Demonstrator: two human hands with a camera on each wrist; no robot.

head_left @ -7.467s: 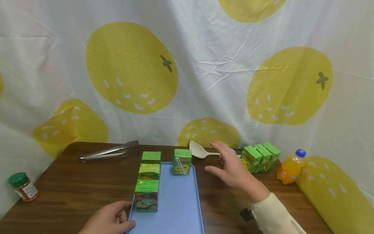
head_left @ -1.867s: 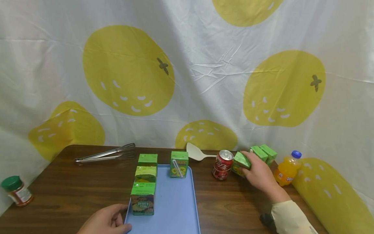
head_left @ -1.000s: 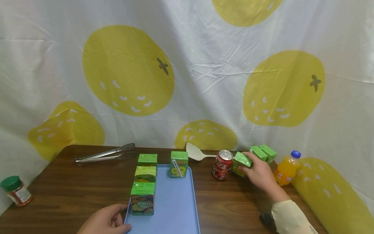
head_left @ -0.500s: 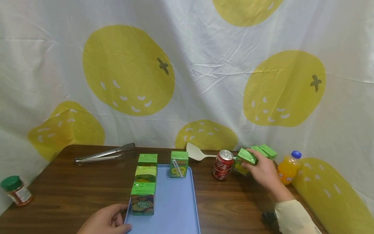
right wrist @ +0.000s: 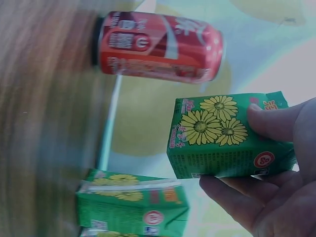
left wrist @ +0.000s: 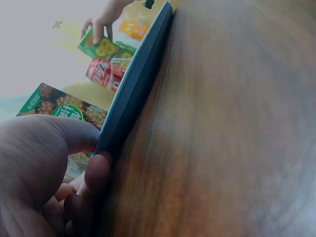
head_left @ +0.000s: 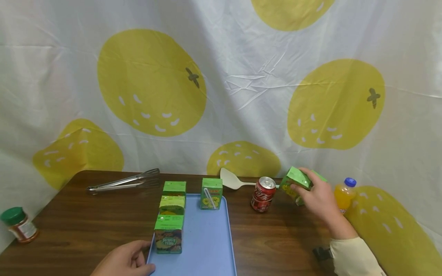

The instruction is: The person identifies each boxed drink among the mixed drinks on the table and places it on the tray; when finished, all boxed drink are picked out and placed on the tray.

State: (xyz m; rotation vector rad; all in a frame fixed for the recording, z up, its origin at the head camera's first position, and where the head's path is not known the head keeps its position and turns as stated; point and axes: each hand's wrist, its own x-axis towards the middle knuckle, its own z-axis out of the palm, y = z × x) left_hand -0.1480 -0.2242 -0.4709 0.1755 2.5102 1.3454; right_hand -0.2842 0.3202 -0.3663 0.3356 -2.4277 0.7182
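Note:
My right hand [head_left: 319,197] grips a green drink carton [head_left: 292,182] printed with yellow flowers. In the right wrist view this carton [right wrist: 212,133] is off the table, thumb on its flowered face and fingers underneath. Another flowered carton [right wrist: 133,202] with a straw stands beside it, mostly hidden by my hand in the head view. My left hand [head_left: 122,258] pinches the near left rim of a blue tray [head_left: 207,241]. Along the tray's left side stand a brown-fronted carton [head_left: 169,239], a yellow-green carton [head_left: 172,205] and a green carton [head_left: 174,187]. A flowered carton [head_left: 211,197] stands at its back right.
A red cola can [head_left: 263,195] stands between the tray and the right hand, a white spatula [head_left: 232,180] behind it. An orange drink bottle [head_left: 344,193] stands at far right. Metal tongs [head_left: 124,182] lie back left; a green-capped spice jar [head_left: 20,225] stands far left.
My right hand was empty near the can 7.5 seconds ago, then took hold of the nearest flowered carton. It has since lifted and tilted it, moving slightly right. The left hand stays at the tray.

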